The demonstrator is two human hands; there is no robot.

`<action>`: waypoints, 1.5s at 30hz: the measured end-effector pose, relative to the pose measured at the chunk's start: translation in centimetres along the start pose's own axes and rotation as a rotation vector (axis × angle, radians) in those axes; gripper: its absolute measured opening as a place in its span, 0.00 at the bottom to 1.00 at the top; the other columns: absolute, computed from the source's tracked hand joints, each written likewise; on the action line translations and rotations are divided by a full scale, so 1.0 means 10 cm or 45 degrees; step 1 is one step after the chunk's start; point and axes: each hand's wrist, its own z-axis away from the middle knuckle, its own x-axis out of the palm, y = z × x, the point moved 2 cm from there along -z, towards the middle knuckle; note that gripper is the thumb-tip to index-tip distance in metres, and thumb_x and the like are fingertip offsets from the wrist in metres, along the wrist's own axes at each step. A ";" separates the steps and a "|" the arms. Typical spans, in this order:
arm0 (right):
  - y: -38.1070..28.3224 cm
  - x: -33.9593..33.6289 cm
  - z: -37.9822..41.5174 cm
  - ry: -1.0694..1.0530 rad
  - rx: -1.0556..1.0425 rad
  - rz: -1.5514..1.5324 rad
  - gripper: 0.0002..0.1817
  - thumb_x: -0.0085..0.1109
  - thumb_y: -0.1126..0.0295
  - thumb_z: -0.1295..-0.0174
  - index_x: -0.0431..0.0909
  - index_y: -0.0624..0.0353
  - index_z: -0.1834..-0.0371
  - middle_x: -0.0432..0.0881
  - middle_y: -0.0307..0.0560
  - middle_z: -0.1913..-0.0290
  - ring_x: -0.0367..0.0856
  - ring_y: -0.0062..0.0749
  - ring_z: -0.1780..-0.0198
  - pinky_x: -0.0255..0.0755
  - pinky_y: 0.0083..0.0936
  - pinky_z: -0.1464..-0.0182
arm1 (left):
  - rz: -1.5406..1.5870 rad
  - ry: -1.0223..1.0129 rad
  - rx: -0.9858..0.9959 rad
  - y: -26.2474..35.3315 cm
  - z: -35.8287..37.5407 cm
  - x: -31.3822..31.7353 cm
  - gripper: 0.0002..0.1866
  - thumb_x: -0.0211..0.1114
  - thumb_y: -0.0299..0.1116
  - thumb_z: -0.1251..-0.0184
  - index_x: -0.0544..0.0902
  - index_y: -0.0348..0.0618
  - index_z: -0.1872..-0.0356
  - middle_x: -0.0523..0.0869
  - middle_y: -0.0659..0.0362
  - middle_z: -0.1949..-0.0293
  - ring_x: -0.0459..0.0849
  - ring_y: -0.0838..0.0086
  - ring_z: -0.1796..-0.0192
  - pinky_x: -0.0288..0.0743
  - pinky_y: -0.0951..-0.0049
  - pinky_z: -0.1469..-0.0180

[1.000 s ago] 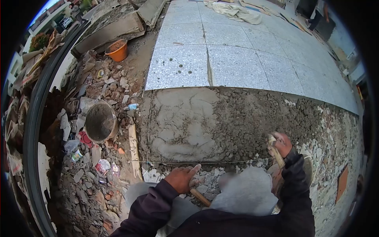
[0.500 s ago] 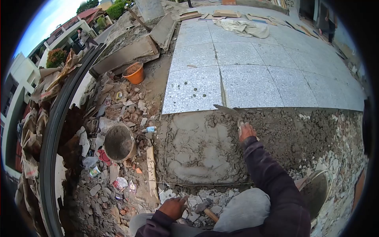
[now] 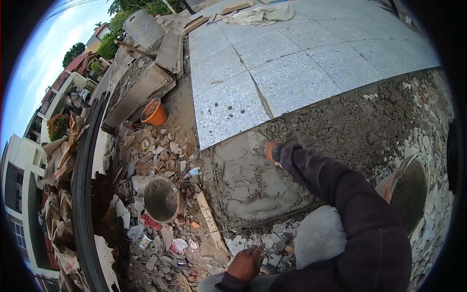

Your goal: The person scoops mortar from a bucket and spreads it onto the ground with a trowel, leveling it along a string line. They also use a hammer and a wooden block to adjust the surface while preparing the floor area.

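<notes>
My right hand [image 3: 272, 152] is closed round the handle of a trowel [image 3: 257, 142], whose blade lies on the wet mortar near the edge of the laid tiles. The smoothed mortar [image 3: 262, 187] spreads below it, bordered by a thin string. My left hand [image 3: 247, 262] hangs over rubble near my knee, its fingers partly spread, holding nothing visible. Close by on its right lies a hammer [image 3: 283, 243], partly hidden by my leg. Grey speckled tiles [image 3: 287, 68] cover the ground beyond the mortar.
A mortar-stained bucket [image 3: 163, 198] and an orange bucket [image 3: 154, 113] stand left among rubble. Another bucket [image 3: 411, 190] is tilted at the right. A wooden strip [image 3: 210, 219] lies beside the mortar. A pale cloth [image 3: 262, 14] rests on the far tiles. A person [image 3: 78, 100] is at far left.
The view has tilted and turned. My right hand has moved left with the trowel, from the tile edge onto the smoothed mortar. My left hand stays near my knee.
</notes>
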 end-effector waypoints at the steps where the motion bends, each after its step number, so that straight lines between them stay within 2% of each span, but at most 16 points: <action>1: 0.01 -0.08 0.00 0.015 0.039 -0.043 0.13 0.49 0.64 0.46 0.78 0.55 0.61 0.77 0.49 0.55 0.74 0.39 0.53 0.66 0.30 0.50 | -0.024 -0.082 -0.076 0.06 -0.05 -0.07 0.21 0.56 0.32 0.44 0.67 0.36 0.48 0.77 0.44 0.70 0.76 0.52 0.67 0.71 0.61 0.64; 2: 0.04 -0.14 0.04 0.029 0.085 -0.084 0.13 0.48 0.64 0.46 0.78 0.55 0.61 0.77 0.48 0.54 0.74 0.39 0.52 0.66 0.31 0.50 | -0.040 -0.081 -0.075 0.05 -0.09 -0.08 0.22 0.56 0.33 0.43 0.67 0.36 0.48 0.77 0.45 0.70 0.76 0.52 0.67 0.71 0.61 0.64; 3: 0.13 -0.10 0.20 0.236 0.719 -1.007 0.13 0.48 0.64 0.46 0.78 0.54 0.61 0.78 0.47 0.56 0.73 0.37 0.50 0.66 0.34 0.50 | -0.058 -0.083 -0.077 0.03 -0.12 -0.09 0.22 0.56 0.33 0.43 0.66 0.36 0.47 0.77 0.45 0.70 0.76 0.53 0.68 0.71 0.61 0.65; 6: 0.28 -0.31 0.68 0.095 0.911 -0.955 0.14 0.45 0.66 0.45 0.77 0.56 0.60 0.76 0.51 0.55 0.75 0.40 0.52 0.68 0.37 0.52 | -0.121 -0.143 -0.177 0.04 -0.16 -0.13 0.24 0.55 0.36 0.43 0.65 0.40 0.45 0.77 0.46 0.65 0.76 0.55 0.63 0.69 0.62 0.59; 8: 0.52 0.27 0.47 0.141 0.929 -0.839 0.14 0.45 0.64 0.44 0.76 0.56 0.59 0.76 0.52 0.55 0.78 0.43 0.59 0.70 0.37 0.56 | -0.191 -0.115 -0.189 0.10 -0.21 -0.20 0.25 0.55 0.37 0.43 0.64 0.40 0.45 0.77 0.47 0.66 0.76 0.55 0.64 0.69 0.62 0.60; 11: 0.71 0.43 0.39 0.095 1.008 -0.912 0.15 0.44 0.63 0.43 0.75 0.57 0.58 0.76 0.53 0.55 0.77 0.44 0.59 0.70 0.37 0.55 | -0.154 0.018 -0.044 0.20 -0.25 -0.24 0.25 0.56 0.36 0.43 0.64 0.40 0.44 0.76 0.48 0.67 0.75 0.57 0.64 0.69 0.63 0.60; 20: 0.03 0.10 0.21 0.181 0.597 -1.113 0.19 0.43 0.61 0.43 0.70 0.58 0.52 0.75 0.58 0.55 0.76 0.48 0.57 0.68 0.38 0.53 | -0.176 0.084 0.021 0.23 -0.15 -0.16 0.27 0.55 0.36 0.43 0.61 0.43 0.41 0.76 0.50 0.64 0.75 0.57 0.61 0.68 0.64 0.57; 23: -0.16 0.11 0.29 0.149 0.530 -1.052 0.20 0.43 0.61 0.43 0.68 0.59 0.50 0.74 0.59 0.55 0.75 0.49 0.56 0.68 0.38 0.52 | -0.165 -0.023 -0.055 0.26 -0.16 -0.22 0.27 0.55 0.36 0.43 0.61 0.43 0.41 0.76 0.50 0.63 0.74 0.57 0.59 0.68 0.64 0.56; 28: -0.38 0.16 0.87 -0.270 0.513 -0.811 0.22 0.44 0.61 0.44 0.66 0.58 0.47 0.73 0.59 0.52 0.71 0.50 0.51 0.65 0.38 0.48 | -0.181 0.063 -0.068 0.28 -0.16 -0.30 0.28 0.55 0.36 0.43 0.61 0.44 0.41 0.76 0.50 0.61 0.74 0.57 0.58 0.67 0.64 0.55; 30: -0.62 0.22 1.22 -0.039 0.601 -0.979 0.20 0.44 0.61 0.44 0.69 0.60 0.51 0.76 0.59 0.57 0.73 0.51 0.54 0.67 0.38 0.51 | -0.162 0.047 -0.073 0.32 -0.11 -0.32 0.27 0.54 0.37 0.43 0.61 0.44 0.41 0.75 0.50 0.58 0.73 0.58 0.56 0.66 0.64 0.53; 32: -0.75 0.43 1.45 0.086 0.524 -1.050 0.20 0.51 0.59 0.49 0.74 0.62 0.58 0.78 0.56 0.62 0.77 0.50 0.60 0.70 0.35 0.58 | -0.097 0.036 -0.087 0.34 -0.06 -0.34 0.27 0.54 0.37 0.43 0.61 0.44 0.41 0.74 0.49 0.56 0.73 0.58 0.55 0.66 0.64 0.51; 35: -0.39 -0.02 1.76 -0.145 0.237 -1.313 0.21 0.53 0.57 0.50 0.73 0.63 0.59 0.78 0.55 0.65 0.77 0.50 0.63 0.70 0.34 0.61 | -0.121 0.032 -0.085 0.35 0.07 -0.34 0.26 0.52 0.37 0.41 0.61 0.44 0.41 0.74 0.49 0.56 0.72 0.58 0.54 0.64 0.62 0.49; 37: -0.22 -0.08 1.74 0.086 0.567 -1.495 0.21 0.54 0.57 0.51 0.73 0.65 0.61 0.78 0.56 0.68 0.76 0.49 0.64 0.69 0.33 0.62 | -0.118 0.037 -0.120 0.37 0.20 -0.33 0.25 0.52 0.37 0.41 0.62 0.45 0.42 0.74 0.50 0.58 0.73 0.59 0.55 0.63 0.62 0.49; 39: 0.12 0.00 1.44 0.383 0.848 -1.198 0.19 0.55 0.61 0.51 0.73 0.64 0.60 0.78 0.57 0.67 0.76 0.49 0.61 0.69 0.34 0.60 | -0.098 0.033 -0.187 0.32 0.35 -0.31 0.25 0.52 0.37 0.42 0.63 0.45 0.42 0.74 0.51 0.58 0.73 0.59 0.56 0.63 0.63 0.49; 41: 0.44 -0.13 1.09 0.148 0.944 -0.813 0.22 0.56 0.60 0.52 0.70 0.63 0.57 0.74 0.56 0.54 0.72 0.49 0.50 0.66 0.35 0.50 | -0.119 0.066 -0.262 0.22 0.52 -0.32 0.25 0.53 0.36 0.43 0.64 0.45 0.43 0.75 0.51 0.58 0.73 0.60 0.57 0.64 0.63 0.51; 45: 0.67 -0.07 0.75 -0.019 1.328 -0.691 0.21 0.51 0.63 0.49 0.66 0.60 0.52 0.71 0.56 0.49 0.70 0.51 0.48 0.65 0.38 0.48 | -0.076 0.223 -0.463 0.13 0.89 -0.46 0.25 0.56 0.37 0.44 0.65 0.45 0.44 0.74 0.51 0.56 0.73 0.59 0.56 0.64 0.63 0.50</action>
